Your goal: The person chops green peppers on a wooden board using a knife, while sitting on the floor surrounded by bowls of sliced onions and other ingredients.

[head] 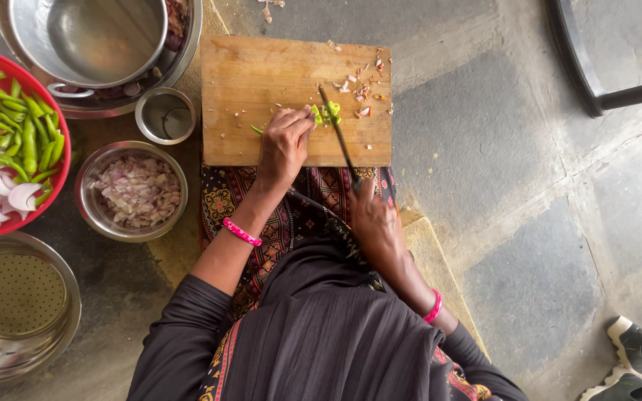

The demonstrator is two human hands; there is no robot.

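green chilli [325, 113] lies pinned under left hand [284, 145] fingertips, right hand [375, 223] gripping the knife [338, 134] beside it.

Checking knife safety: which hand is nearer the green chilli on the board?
Left. The left hand pins the green chilli; the right hand grips the knife handle, off the board's near edge.

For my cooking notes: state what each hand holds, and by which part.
The right hand holds a knife by its handle, blade over the wooden cutting board. The left hand pins a green chilli near its cut end with its fingers.
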